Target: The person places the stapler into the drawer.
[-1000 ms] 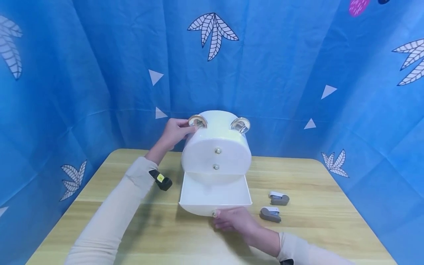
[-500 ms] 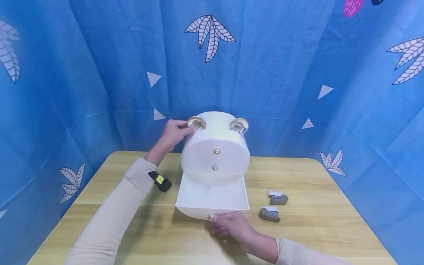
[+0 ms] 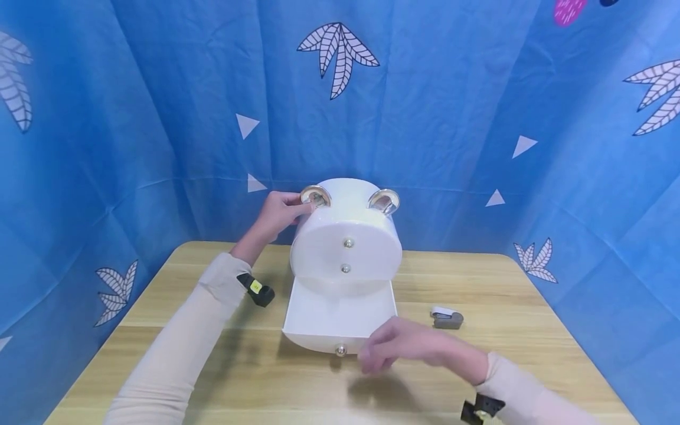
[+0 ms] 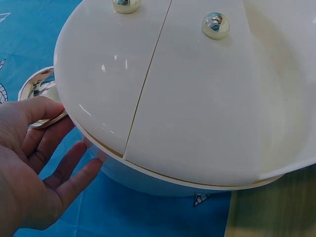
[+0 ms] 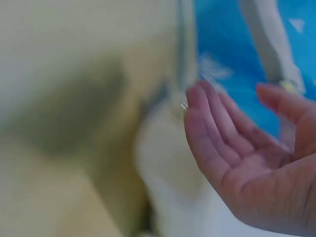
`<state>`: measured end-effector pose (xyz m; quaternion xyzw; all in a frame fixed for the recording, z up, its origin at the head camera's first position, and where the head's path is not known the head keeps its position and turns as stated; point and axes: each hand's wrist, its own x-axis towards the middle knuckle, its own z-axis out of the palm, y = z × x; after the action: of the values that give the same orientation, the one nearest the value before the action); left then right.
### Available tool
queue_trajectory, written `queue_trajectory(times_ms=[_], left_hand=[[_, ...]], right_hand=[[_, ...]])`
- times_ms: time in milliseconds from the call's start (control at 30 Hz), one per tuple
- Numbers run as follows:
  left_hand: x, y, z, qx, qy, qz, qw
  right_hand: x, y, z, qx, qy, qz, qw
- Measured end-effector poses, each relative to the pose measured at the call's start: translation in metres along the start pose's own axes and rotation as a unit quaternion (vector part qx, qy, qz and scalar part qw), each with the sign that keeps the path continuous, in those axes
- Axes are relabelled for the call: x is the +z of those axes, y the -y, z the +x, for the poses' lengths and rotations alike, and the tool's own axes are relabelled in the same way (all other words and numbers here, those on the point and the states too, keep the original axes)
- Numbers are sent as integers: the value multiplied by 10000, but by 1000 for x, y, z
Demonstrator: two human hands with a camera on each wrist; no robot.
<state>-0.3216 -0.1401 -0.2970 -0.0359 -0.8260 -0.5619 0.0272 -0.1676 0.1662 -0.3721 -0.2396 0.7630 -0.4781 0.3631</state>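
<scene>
A white drawer box with two shiny gold ears stands on the table. Its bottom drawer is pulled out and shows a bare floor; the two upper drawers are closed. My left hand pinches the left ear between thumb and fingers, the other fingers against the box's side. Just right of the bottom drawer's round knob, my right hand hovers off it with relaxed fingers, nothing in them. A small grey and white stapler lies to the right; a second one is hidden by the right hand and forearm.
The wooden table has rounded back corners. A blue patterned curtain hangs closely behind it and along both sides. The pulled-out drawer juts toward the table's front.
My right hand pulled the bottom drawer slightly further out, then let go of its knob and moved right and up, covering the nearer stapler. The left hand stays on the ear.
</scene>
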Motion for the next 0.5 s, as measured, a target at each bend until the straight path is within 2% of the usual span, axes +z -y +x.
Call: queue_trajectory(times_ms=[67,133,233,333,500], left_hand=[[1,-1,0,4,1,-22,10000],[1,-1,-1,28,-4,-60,10000],[1,-2,-2,39,-33,-70,10000],[1,-1,-2,11,-56,-54,10000],[1,3,0,13,10,-62,10000]], right_hand=[[-19,12,-10,-213,-4,-437,9988],[-38,21,-18,-435,-213,-958,9942],[-64,26,-28,-685,-683,-1858,9778],[-86,20,-37,-709,-1079,-2494,9597],[-113,-2,-47,-527,-1522,-3195,9338]])
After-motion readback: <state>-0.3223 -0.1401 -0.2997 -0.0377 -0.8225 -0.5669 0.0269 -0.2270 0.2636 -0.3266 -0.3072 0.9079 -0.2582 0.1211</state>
